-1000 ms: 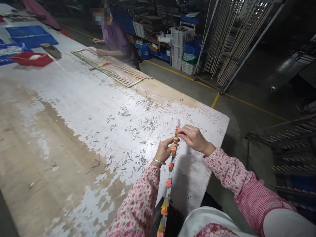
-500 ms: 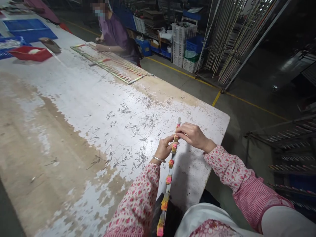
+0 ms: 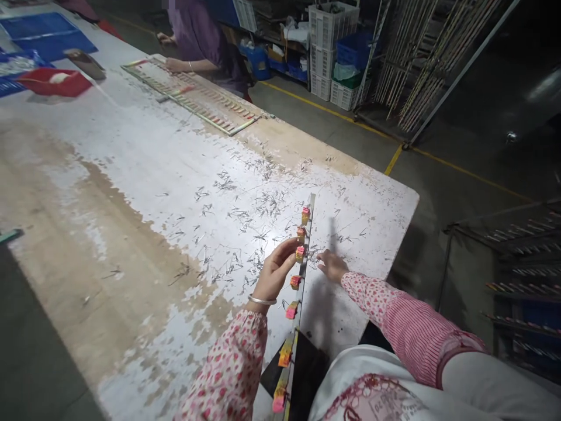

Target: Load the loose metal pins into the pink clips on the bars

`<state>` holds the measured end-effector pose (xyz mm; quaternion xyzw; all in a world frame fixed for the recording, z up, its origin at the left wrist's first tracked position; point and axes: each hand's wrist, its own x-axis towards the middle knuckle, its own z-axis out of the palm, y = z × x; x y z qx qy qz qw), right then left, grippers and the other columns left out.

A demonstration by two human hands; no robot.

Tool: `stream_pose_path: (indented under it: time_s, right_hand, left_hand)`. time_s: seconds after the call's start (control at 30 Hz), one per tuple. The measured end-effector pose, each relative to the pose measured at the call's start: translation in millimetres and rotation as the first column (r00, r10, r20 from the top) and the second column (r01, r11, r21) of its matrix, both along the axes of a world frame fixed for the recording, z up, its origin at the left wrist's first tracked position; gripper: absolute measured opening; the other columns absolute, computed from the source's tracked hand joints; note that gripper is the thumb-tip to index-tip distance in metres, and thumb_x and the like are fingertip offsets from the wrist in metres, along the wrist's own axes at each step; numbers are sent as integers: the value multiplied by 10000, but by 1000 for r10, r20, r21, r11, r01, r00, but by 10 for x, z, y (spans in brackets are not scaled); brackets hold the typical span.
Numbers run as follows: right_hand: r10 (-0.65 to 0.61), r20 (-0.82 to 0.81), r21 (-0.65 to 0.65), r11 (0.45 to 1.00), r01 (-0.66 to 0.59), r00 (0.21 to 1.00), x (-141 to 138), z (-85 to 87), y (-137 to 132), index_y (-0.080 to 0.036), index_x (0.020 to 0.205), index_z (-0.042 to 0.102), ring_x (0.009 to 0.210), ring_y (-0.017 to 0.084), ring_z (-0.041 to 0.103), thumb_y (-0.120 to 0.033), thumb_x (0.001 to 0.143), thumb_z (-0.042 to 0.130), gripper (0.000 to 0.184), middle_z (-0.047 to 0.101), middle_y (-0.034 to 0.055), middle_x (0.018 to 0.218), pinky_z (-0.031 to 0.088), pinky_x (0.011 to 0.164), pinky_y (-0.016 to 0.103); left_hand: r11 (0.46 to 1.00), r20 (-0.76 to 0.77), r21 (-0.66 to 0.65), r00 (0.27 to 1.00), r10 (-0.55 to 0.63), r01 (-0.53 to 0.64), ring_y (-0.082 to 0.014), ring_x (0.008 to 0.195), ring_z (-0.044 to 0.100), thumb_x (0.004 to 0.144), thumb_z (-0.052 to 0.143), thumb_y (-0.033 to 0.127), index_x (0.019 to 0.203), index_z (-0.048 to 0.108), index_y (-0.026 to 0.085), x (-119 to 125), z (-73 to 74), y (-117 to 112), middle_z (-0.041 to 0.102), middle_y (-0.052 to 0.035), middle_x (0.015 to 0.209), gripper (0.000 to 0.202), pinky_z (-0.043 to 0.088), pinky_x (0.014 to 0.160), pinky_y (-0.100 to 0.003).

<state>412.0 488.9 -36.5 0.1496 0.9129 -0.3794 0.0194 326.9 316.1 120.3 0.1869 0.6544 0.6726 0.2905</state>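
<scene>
A long thin metal strip point(image 3: 309, 234) runs from my lap out over the table, lifted off the surface. Several small pink, orange and yellow pieces point(image 3: 300, 253) sit along it. My left hand point(image 3: 275, 273) pinches the strip at one of the pink pieces, fingers closed round it. My right hand point(image 3: 332, 266) lies low on the table just right of the strip, fingers pressed together on something I cannot make out. Scattered thin metal pins point(image 3: 258, 225) litter the table in front of both hands.
The worn white table point(image 3: 131, 175) ends in a corner at the right. A co-worker in purple point(image 3: 201, 41) works at a long frame of strips point(image 3: 193, 102) at the far side. Red tray point(image 3: 55, 82), blue trays, white crates point(image 3: 331, 23) and metal racks point(image 3: 421, 52) stand beyond.
My right hand has let go of the strip and dropped to the table beside it. The left hand has raised the strip's far end. The camera has tilted down slightly.
</scene>
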Motion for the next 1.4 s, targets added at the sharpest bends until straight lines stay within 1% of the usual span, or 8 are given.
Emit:
stream_pose_path:
  time_s: [0.4,0.6,0.67,0.8,0.87,0.93,1.13,1.4]
  right_hand:
    - [8,158,-70,998,3,987,50,13,206,-151,679,580,672,124,548,-99,749,618,96,600,6,658,388,629,220]
    - [-37,82,-250,967,56,996,169,434,199,-146,820,601,636,105,572,-144,769,576,57,627,-1,705,449,606,210]
    - [-30,27,-414,910,38,999,264,702,262,-139,877,606,609,97,574,-196,788,578,109,628,0,712,465,593,213]
    - [-39,-95,-811,583,-55,995,446,1333,439,-134,890,642,619,114,609,-321,756,686,235,655,28,733,501,613,252]
    - [-35,-149,-854,508,-111,988,486,1614,475,-142,885,659,620,126,619,-323,710,749,268,662,28,724,511,611,265]
    - [-59,-223,-822,548,-155,973,485,1831,452,-153,858,673,595,124,605,-312,715,757,229,649,17,685,504,584,262]
    - [-119,-502,-381,920,-95,856,415,2158,278,-181,842,676,773,150,627,-308,844,633,133,680,43,825,494,672,262]
    - [79,-612,21,996,-84,787,299,2284,175,-173,856,611,698,128,600,-220,904,539,99,652,19,756,453,667,243]
  left_hand:
    - [998,27,-62,1000,-6,7,-296,1046,622,782,653,491,1125,620,165,131,113,-166,659,-136,1161,474,527,873,-416]
    - [994,-16,-69,996,-90,89,-287,1105,595,812,628,464,1232,582,182,106,131,-115,633,-137,1227,508,504,918,-398]
    - [986,-36,-54,986,-160,158,-280,1100,600,818,626,442,1258,570,179,63,126,-87,630,-139,1234,516,482,955,-413]
    - [951,-77,-82,950,-304,297,-266,1038,628,808,640,417,1217,608,163,-34,90,12,656,-131,1189,483,485,945,-411]
    - [929,-121,-141,925,-360,343,-258,1021,630,808,636,415,1176,631,148,-54,66,73,673,-123,1157,455,500,912,-382]
    - [914,-172,-203,906,-387,352,-251,1007,632,816,619,414,1136,650,136,-41,45,131,691,-112,1120,425,507,883,-356]
    - [934,-303,-260,897,-321,246,-229,920,665,802,613,381,1037,700,146,86,8,248,735,-70,1005,344,515,843,-321]
    - [953,-420,-258,870,-258,159,-202,799,672,798,617,359,971,728,150,92,-5,279,746,-57,903,293,511,745,-278]
